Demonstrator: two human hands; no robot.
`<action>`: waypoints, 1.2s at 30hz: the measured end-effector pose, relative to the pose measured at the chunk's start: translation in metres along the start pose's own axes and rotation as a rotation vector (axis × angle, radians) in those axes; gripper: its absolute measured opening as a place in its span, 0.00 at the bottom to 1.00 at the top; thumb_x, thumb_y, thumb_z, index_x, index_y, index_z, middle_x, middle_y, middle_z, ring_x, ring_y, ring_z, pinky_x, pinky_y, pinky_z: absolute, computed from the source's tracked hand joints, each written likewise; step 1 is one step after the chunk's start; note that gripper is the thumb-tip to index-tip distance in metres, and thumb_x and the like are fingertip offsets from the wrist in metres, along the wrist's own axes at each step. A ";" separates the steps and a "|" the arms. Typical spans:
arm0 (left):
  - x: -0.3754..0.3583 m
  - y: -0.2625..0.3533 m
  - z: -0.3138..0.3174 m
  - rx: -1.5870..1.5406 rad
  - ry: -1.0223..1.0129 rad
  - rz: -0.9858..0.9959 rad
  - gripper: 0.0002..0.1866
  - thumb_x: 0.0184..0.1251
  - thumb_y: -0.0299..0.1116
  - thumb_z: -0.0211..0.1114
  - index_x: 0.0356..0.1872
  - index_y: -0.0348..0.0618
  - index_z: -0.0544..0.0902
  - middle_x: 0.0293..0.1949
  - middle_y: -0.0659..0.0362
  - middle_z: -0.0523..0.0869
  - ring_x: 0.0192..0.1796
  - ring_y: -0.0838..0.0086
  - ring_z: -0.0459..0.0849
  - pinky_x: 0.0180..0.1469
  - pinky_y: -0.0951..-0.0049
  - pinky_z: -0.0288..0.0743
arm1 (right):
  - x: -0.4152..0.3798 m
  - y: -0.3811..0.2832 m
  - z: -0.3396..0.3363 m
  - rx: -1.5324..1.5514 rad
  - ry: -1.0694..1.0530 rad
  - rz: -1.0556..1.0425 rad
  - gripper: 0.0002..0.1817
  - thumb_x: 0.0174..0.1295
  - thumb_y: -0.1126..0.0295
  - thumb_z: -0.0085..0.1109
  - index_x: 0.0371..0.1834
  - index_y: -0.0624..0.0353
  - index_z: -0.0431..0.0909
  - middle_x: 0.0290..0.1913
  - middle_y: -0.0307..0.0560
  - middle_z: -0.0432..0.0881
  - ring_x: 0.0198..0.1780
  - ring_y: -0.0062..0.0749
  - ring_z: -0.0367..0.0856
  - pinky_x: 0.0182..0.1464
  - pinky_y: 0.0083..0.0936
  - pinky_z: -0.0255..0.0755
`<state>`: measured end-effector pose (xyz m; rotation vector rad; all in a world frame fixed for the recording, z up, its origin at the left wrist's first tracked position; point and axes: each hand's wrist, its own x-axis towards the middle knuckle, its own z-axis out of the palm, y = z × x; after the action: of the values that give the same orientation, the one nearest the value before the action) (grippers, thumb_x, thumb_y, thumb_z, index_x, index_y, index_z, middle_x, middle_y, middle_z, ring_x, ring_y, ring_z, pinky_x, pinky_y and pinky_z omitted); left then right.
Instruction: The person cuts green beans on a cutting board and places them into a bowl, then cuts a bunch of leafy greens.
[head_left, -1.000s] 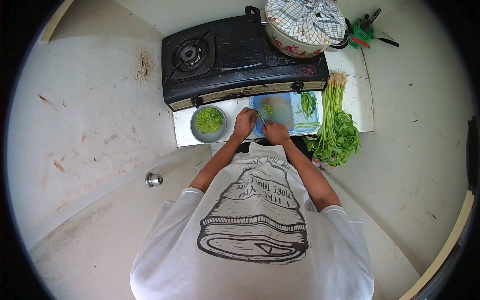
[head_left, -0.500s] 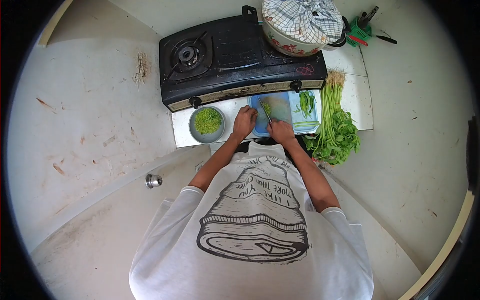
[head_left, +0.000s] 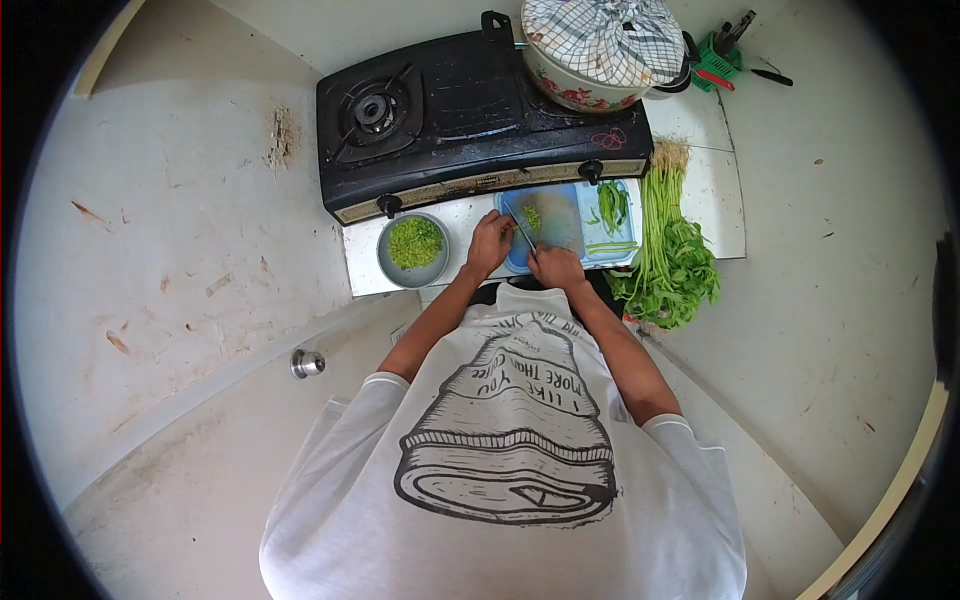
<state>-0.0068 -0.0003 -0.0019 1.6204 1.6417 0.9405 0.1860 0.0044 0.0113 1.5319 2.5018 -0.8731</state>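
My right hand [head_left: 557, 267] is wrapped round the handle of a knife [head_left: 521, 226], whose blade slants up and left over a blue cutting board [head_left: 562, 240]. Close to the blade's left side, my left hand [head_left: 491, 244] has its fingers curled together at the board's left edge. Whatever those fingers pinch is hidden or too small to name. Small chopped green pieces [head_left: 532, 217] lie on the board, right of the blade. To the left of my left hand, a grey bowl [head_left: 384, 262] holds finely chopped greens [head_left: 415, 243].
Green pods [head_left: 613, 206] lie in a light blue tray [head_left: 630, 258] under the board's right side. Farther right is a bundle of leafy stems [head_left: 668, 240] with roots. Behind stands a black gas stove [head_left: 470, 110] bearing a cloth-covered pot [head_left: 575, 92]. A green basket [head_left: 718, 62] holds utensils.
The knife and my right hand have shifted slightly left, bringing the blade closer to my left fingers. The chopped pieces now show clear of the blade, on its right. My left hand has hardly moved.
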 end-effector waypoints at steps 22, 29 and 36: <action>-0.004 0.009 -0.005 0.061 0.013 -0.037 0.04 0.61 0.21 0.65 0.35 0.39 0.85 0.33 0.51 0.83 0.41 0.52 0.84 0.46 0.55 0.79 | 0.006 -0.005 -0.004 -0.008 -0.004 -0.043 0.22 0.76 0.55 0.50 0.39 0.65 0.82 0.31 0.65 0.87 0.36 0.62 0.89 0.45 0.54 0.82; -0.003 0.008 -0.006 0.107 0.007 -0.026 0.04 0.63 0.25 0.65 0.37 0.41 0.86 0.34 0.53 0.84 0.42 0.53 0.84 0.48 0.56 0.79 | 0.005 0.003 0.000 -0.021 -0.007 0.000 0.23 0.76 0.53 0.49 0.40 0.65 0.82 0.31 0.66 0.87 0.37 0.63 0.89 0.45 0.54 0.82; -0.002 0.011 -0.008 0.140 -0.004 -0.031 0.04 0.63 0.25 0.66 0.37 0.40 0.87 0.35 0.52 0.85 0.44 0.53 0.83 0.49 0.56 0.79 | 0.003 -0.003 -0.002 -0.030 -0.001 -0.028 0.23 0.76 0.52 0.49 0.40 0.64 0.83 0.32 0.65 0.88 0.36 0.61 0.89 0.45 0.53 0.82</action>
<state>-0.0073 -0.0034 0.0117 1.6826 1.7591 0.8222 0.1819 0.0064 0.0131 1.4909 2.5293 -0.8360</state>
